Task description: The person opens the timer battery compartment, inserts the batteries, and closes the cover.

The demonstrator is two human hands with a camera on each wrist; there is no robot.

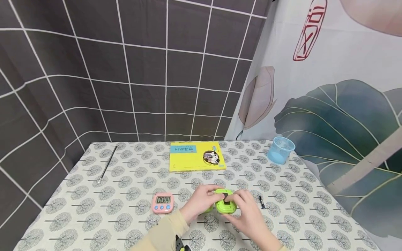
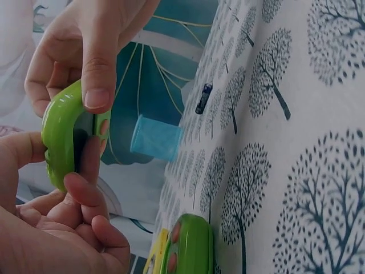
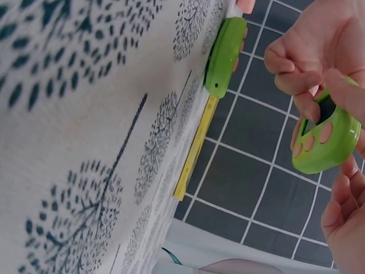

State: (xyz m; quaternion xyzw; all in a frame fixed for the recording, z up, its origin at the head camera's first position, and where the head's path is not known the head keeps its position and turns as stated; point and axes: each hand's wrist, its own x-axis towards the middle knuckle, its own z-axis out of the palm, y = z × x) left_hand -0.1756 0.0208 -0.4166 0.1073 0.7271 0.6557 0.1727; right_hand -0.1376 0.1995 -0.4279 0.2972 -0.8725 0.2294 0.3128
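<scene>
Both hands hold a green digital timer (image 1: pixel 226 208) just above the table, its back facing up in the head view. A dark square patch shows on that back, with thumb and fingertips right at it. My left hand (image 1: pixel 202 202) grips the timer from the left, fingers on the dark screen side in the left wrist view. My right hand (image 1: pixel 249 214) pinches it from the right. Pink buttons (image 3: pixel 325 133) show on its front in the right wrist view. A second green timer (image 2: pixel 194 245) lies on the table, mostly hidden by my left hand in the head view.
A pink timer (image 1: pixel 163 203) reading 00:00 lies to the left. The small dark battery (image 1: pixel 261 202) is right of my hands. Farther back are a yellow book (image 1: pixel 188 162), a blue cup (image 1: pixel 280 150) at the right edge and a thin black rod (image 1: pixel 108 162) at left.
</scene>
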